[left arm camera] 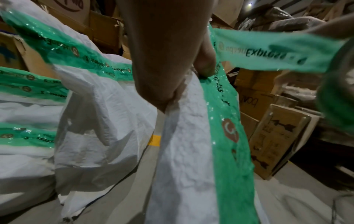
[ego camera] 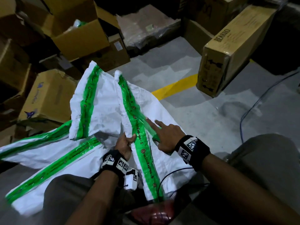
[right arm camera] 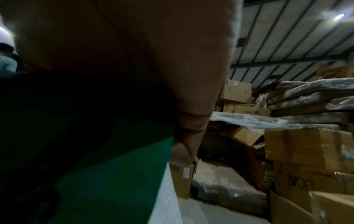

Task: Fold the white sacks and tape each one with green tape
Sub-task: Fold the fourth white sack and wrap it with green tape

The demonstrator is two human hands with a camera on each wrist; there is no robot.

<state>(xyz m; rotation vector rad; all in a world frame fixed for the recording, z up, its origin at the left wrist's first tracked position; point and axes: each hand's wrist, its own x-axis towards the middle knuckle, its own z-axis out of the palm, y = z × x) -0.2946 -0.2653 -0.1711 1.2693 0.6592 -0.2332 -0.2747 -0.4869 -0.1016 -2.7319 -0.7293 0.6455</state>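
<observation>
The white sacks [ego camera: 103, 109] look like thin woven plastic, matt and heavily creased, with a slightly frayed top edge. The green tape [ego camera: 139, 132] running along them is glossy plastic film, wrinkled and bubbled, catching small bright glints; its print is dark and a little smeared. The tape roll [left arm camera: 337, 97] is the same shiny green film. The cardboard boxes [ego camera: 48, 96] are matt brown paperboard, dented and torn at the flaps; the long carton [ego camera: 233, 51] has a smoother, slightly sheeny face. Bundles [ego camera: 146, 30] behind are wrapped in clear, crinkled plastic. The floor [ego camera: 211, 120] is smooth grey concrete, dusty, with a painted yellow line [ego camera: 175, 86].
</observation>
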